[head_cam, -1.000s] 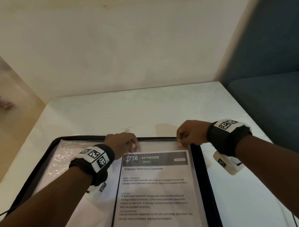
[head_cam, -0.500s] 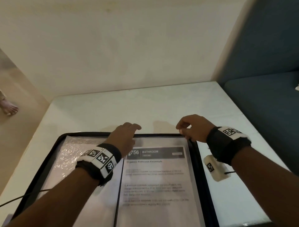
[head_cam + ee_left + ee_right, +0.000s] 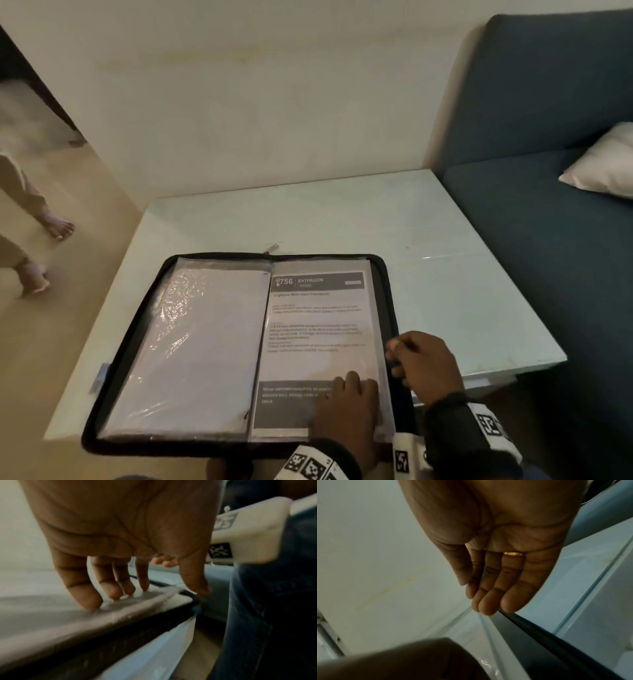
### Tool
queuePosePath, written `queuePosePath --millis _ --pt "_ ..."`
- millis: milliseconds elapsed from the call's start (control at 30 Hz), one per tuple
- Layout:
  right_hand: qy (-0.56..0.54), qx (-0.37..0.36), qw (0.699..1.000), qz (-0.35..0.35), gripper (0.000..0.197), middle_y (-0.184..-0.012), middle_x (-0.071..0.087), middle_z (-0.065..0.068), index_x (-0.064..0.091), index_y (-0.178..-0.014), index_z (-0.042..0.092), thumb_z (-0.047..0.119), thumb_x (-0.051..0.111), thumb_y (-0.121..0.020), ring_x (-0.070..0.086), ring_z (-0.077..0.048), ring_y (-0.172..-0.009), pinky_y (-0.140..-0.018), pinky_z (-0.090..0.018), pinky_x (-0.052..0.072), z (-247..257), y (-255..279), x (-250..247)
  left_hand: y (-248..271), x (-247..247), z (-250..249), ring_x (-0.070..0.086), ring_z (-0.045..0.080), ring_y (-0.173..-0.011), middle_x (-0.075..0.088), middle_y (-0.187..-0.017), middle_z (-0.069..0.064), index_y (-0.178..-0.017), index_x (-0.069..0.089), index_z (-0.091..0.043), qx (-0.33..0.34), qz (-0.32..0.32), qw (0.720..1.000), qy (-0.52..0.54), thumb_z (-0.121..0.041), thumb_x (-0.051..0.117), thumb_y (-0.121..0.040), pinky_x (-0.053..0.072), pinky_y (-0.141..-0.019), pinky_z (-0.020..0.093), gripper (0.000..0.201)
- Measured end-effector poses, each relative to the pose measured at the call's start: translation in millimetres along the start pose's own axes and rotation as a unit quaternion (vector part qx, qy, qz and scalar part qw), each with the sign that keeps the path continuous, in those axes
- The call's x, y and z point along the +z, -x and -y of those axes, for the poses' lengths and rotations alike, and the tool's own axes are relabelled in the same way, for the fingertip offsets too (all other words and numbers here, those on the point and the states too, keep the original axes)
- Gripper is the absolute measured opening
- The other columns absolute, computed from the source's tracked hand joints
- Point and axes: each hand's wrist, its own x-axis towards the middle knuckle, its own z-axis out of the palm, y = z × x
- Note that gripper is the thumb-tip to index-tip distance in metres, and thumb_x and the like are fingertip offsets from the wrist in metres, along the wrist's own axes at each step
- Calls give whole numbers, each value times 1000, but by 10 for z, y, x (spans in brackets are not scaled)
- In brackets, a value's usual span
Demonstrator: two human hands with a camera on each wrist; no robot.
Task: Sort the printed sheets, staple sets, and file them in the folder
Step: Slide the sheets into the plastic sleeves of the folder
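While left hand [image 3: 346,407] presses the sheet [image 3: 317,346], right hand [image 3: 423,365] touches folder [image 3: 394,329] edge.

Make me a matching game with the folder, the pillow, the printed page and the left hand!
Things:
1. folder
2. pillow
3. printed page
4. left hand

Where or how:
A. lies on the blue sofa
B. lies open on the pale table
C. presses flat on the page's lower part
D. sits under clear plastic in the folder's right half

Pairs: 1-B, 2-A, 3-D, 4-C
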Motion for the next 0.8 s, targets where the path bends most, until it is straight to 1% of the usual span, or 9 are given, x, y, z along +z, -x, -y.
queuePosePath --millis 100,233,333,400,467,600,667,733,800 --pt "58 -4 998 12 18 -81 68 2 64 -79 25 30 53 -93 66 -17 -76 -83 -41 57 -129 -130 28 24 82 -10 40 30 -115 38 -127 5 -124 34 -22 1 -18 999 -35 -36 63 -83 39 -88 45 52" --pt "87 12 996 30 19 -83 68 1 62 -78 25 35 54 -92 65 -19 -80 -86 -41 55 -206 -217 26 30 29 -31 42 30 -117 41 -127 7 -125 39 -18 21 -29 999 -39 -32 50 -92 42 -90 47 38" --pt "117 10 993 33 21 -83 66 0 61 -76 23 34 54 -93 63 -19 -81 -83 -35 52 -180 -220 35 35 -45 17 48 30 -114 47 -124 9 -126 45 -15 24 -34 999 -8 -19 47 -95 45 -94 44 32" --pt "132 3 990 38 20 -85 64 1 58 -76 24 32 53 -93 61 -19 -83 -81 -31 50 -153 -210 57 40 -64 64 54 28 -110 53 -120 8 -124 50 -15 12 -47 999 14 -18 49 -95 46 -94 39 29" --pt "144 -10 988 54 19 -84 62 2 56 -75 25 31 53 -93 61 -19 -84 -81 -31 50 -114 -175 110 58 -81 100 58 27 -104 59 -113 8 -113 58 -13 -6 -52 998 22 -26 50 -95 46 -90 36 23" --pt "162 -24 983 88 21 -83 63 4 57 -76 24 38 60 -90 61 -16 -81 -78 -30 49 -31 -118 210 160 -211 226 61 25 -92 64 -100 7 -93 68 -13 -5 -46 998 30 -54 53 -86 47 -81 34 44" --pt "170 -26 980 100 18 -83 62 5 57 -79 24 38 65 -86 59 -13 -79 -74 -26 46 1 -75 224 203 -334 431 61 22 -94 64 -101 2 -94 68 -18 -39 -69 996 27 -58 54 -84 48 -81 33 43" --pt "191 -31 975 106 18 -88 61 6 56 -84 25 38 69 -82 58 -13 -82 -74 -25 43 52 -22 241 230 -493 756 58 19 -100 62 -107 -3 -98 64 -24 -96 -95 990 40 -57 53 -86 47 -89 35 37" --pt "211 -40 970 115 21 -96 59 6 54 -91 26 37 69 -80 56 -14 -86 -76 -24 43 95 22 267 249 -686 1123 56 18 -103 60 -111 -4 -103 63 -24 -146 -107 983 40 -54 54 -87 48 -94 38 35"
